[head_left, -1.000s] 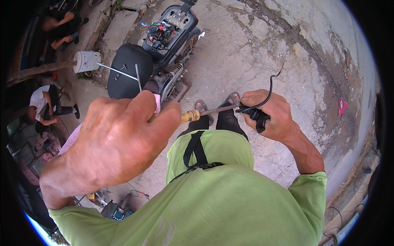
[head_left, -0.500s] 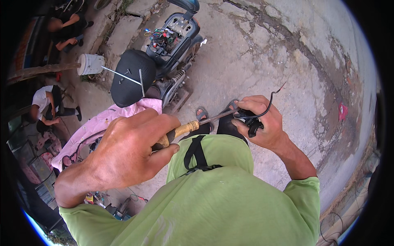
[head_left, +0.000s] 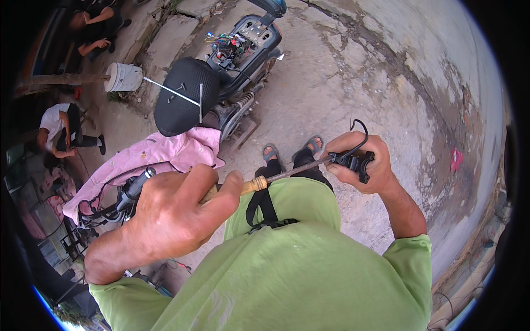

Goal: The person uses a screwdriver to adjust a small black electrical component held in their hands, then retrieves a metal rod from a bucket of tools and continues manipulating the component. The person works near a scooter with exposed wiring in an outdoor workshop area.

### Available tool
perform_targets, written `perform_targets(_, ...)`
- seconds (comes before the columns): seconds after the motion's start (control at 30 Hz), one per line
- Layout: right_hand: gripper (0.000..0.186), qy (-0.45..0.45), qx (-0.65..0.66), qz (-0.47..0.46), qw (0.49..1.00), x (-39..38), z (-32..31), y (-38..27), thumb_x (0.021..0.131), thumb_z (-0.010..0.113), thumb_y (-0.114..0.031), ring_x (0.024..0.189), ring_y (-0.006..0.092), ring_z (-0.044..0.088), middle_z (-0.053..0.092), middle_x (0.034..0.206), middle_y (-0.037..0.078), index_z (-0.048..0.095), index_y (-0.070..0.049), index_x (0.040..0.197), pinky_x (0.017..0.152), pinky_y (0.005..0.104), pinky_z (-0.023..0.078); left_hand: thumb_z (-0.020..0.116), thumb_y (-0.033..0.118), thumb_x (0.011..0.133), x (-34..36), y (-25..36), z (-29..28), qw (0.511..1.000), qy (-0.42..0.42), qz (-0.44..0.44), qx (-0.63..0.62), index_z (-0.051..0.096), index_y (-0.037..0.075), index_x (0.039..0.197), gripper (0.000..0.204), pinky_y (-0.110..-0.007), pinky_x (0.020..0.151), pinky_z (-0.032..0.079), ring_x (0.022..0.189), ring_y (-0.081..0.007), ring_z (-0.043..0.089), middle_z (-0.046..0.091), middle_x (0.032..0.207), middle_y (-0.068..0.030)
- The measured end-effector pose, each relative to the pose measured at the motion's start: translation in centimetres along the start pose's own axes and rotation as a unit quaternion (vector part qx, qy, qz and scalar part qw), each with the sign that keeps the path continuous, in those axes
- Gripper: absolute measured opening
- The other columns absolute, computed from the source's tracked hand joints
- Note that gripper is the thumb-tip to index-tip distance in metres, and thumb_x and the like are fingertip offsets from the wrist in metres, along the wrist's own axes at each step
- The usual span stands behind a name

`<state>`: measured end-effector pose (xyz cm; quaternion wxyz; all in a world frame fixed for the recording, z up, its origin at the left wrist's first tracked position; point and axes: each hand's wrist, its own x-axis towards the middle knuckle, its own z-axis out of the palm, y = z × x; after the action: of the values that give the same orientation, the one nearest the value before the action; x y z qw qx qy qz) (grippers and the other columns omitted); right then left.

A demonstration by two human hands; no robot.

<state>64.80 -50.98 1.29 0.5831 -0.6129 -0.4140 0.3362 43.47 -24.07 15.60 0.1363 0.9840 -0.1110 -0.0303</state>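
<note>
Screwdriver (head_left: pixel 259 183) with a ribbed yellowish handle sits clamped in the left hand (head_left: pixel 179 209), its thin metal shaft reaching the curved black part (head_left: pixel 352 161) gripped in the right hand (head_left: pixel 372 157); the hands are apart. The part is detached, its bendy wire (head_left: pixel 365 131) loose, so work on it looks unfinished. Beyond the left hand: soft pink cover (head_left: pixel 157 151), textured black seat (head_left: pixel 185 107), scooter (head_left: pixel 264 39) with wiring (head_left: pixel 225 51) uncovered.
</note>
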Motion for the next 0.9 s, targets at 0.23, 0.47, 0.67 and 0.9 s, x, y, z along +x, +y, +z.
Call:
perform_targets(0.23, 0.024, 0.038, -0.004, -0.001, 0.999, 1.3, 1.2, 0.3, 0.085, 0.082, -0.004, 0.085, 0.0179, 0.077, 0.079, 0.095, 0.012, 0.074, 0.003, 0.107, 0.077, 0.0304, 0.06, 0.082, 0.0, 0.078, -0.8, 0.3, -0.6, 0.993, -0.028, -0.088, -0.068, 0.071, -0.001, 0.121, 0.044, -0.036, 0.049, 0.048, 0.059, -0.0215, 0.061, 0.059, 0.081, -0.0075)
perform_targets(0.47, 0.028, 0.047, -0.094, -0.085, 0.991, 3.2, -0.2, 1.1, 0.083, 0.08, 0.003, 0.091, 0.025, 0.077, 0.077, 0.1, 0.017, 0.071, 0.003, 0.109, 0.08, 0.0361, 0.06, 0.078, 0.007, 0.087, 0.9, -0.7, 0.1, 0.929, -0.004, -0.197, -0.314, 0.07, 0.002, 0.117, 0.032, -0.037, 0.058, 0.051, 0.062, -0.0232, 0.063, 0.063, 0.081, -0.0108)
perform_targets(0.67, 0.043, 0.018, -0.188, -0.239, 0.952, 6.4, -2.7, 1.5, 0.079, 0.081, 0.007, 0.09, 0.0306, 0.076, 0.076, 0.101, 0.018, 0.066, 0.001, 0.119, 0.078, 0.0406, 0.061, 0.072, 0.015, 0.097, 2.3, -1.0, -1.1, 0.807, -0.112, -0.365, -0.45, 0.07, 0.0, 0.116, 0.024, -0.03, 0.058, 0.046, 0.069, -0.0074, 0.061, 0.065, 0.076, -0.0038)
perform_targets(0.9, 0.049, 0.009, -0.243, -0.335, 0.91, 9.3, -3.9, 1.2, 0.079, 0.086, 0.001, 0.087, 0.0341, 0.075, 0.076, 0.101, 0.017, 0.064, -0.002, 0.123, 0.076, 0.0428, 0.061, 0.063, 0.021, 0.102, 3.9, -1.6, -2.7, 0.599, -0.184, -0.46, -0.629, 0.071, 0.001, 0.122, 0.029, -0.025, 0.044, 0.036, 0.045, -0.0059, 0.047, 0.068, 0.071, -0.0065)
